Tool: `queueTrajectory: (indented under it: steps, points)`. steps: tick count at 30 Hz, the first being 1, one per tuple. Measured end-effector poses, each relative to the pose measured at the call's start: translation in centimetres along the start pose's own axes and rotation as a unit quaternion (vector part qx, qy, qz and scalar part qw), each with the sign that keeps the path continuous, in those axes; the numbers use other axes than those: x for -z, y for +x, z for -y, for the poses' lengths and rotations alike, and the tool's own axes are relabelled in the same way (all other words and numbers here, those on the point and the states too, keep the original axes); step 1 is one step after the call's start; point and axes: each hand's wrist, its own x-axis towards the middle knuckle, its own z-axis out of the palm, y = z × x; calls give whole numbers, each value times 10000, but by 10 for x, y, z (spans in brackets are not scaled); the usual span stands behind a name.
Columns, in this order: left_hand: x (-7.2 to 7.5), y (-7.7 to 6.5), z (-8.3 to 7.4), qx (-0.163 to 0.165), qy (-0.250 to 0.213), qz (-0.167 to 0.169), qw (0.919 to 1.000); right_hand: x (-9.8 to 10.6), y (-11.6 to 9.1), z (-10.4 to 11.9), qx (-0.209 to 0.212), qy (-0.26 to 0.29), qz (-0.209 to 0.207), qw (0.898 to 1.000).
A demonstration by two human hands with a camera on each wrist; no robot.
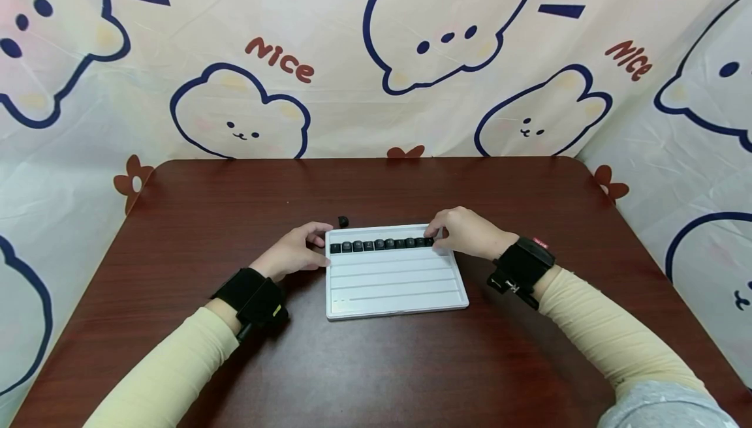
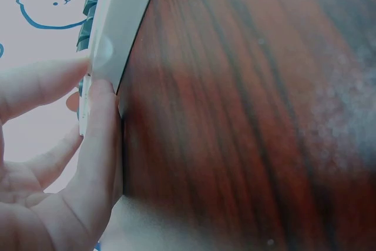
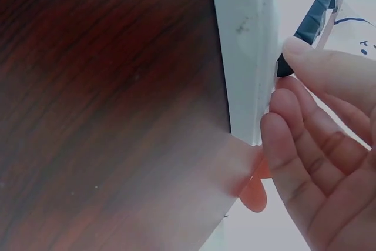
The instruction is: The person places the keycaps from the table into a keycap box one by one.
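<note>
A white tray (image 1: 393, 284) with raised ridges lies on the table. Along its far ridge stands a row of several small black keycaps (image 1: 378, 244). My left hand (image 1: 296, 250) holds the tray's left edge, thumb and fingers against its rim; the left wrist view shows these fingers (image 2: 100, 127) close up. At the row's right end, my right hand (image 1: 467, 232) pinches the last black keycap (image 3: 285, 66) between thumb and fingers, just above the tray's right side. That keycap is partly hidden by the fingers.
One loose black keycap (image 1: 343, 221) lies on the brown table (image 1: 247, 193) behind the tray's far left corner. A printed cloth (image 1: 341, 108) hangs behind the table and at its sides.
</note>
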Motion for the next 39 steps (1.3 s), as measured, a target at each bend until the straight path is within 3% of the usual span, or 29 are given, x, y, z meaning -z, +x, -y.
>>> queueTrajectory:
  steps: [8,17,27,39]
  points:
    - [0,-1,0,8,-57,10,10000,5,1,2,53,36,95,9999]
    - [1,0,0,12,35,20,10000,18,13,10,525,-17,132,9985]
    - [0,-1,-1,41,68,-21,10000,31,56,36,1348,-183,288,9903]
    - [-1,1,0,147,46,-26,9999,14,112,68,1811,-434,828,9790]
